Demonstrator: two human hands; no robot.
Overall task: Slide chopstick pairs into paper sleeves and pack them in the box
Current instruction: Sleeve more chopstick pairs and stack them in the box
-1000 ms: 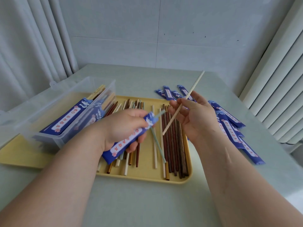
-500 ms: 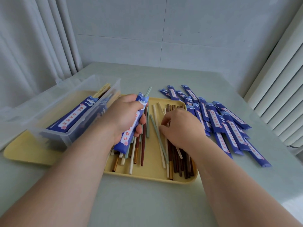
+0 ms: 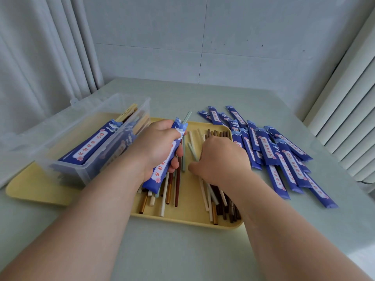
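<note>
- Two bare forearms reached in from the near edge over one pale green table (image 3: 182,252).
- One yellow tray (image 3: 182,219) lay across the table, holding loose chopsticks (image 3: 176,191) in two clusters — mixed pale, gold and brown ones on the left, mostly dark brown on the right. They overlapped too much for an exact count. Nearly all ran near-to-far.
- The right hand (image 3: 223,161) lay palm down on the right cluster with its fingers curled under. Whether it pinched a stick could not be told.
- The left hand (image 3: 160,147) gripped one blue paper sleeve (image 3: 162,171) over the tray, fingers wrapped round its middle. Its long axis ran near-to-far, leaning slightly right at the far end.
- One pale green chopstick tip (image 3: 187,116) poked out of the sleeve's far mouth, pointing away from the person.
- One clear plastic box (image 3: 81,171) sat on the tray's left part. One filled sleeve (image 3: 91,145) showed plainly inside, angled from near-left to far-right; others behind the wall were blurred.
- More than a dozen empty sleeves (image 3: 284,159) lay overlapping on the table right of the tray — fanned, long axes roughly near-to-far.
</note>
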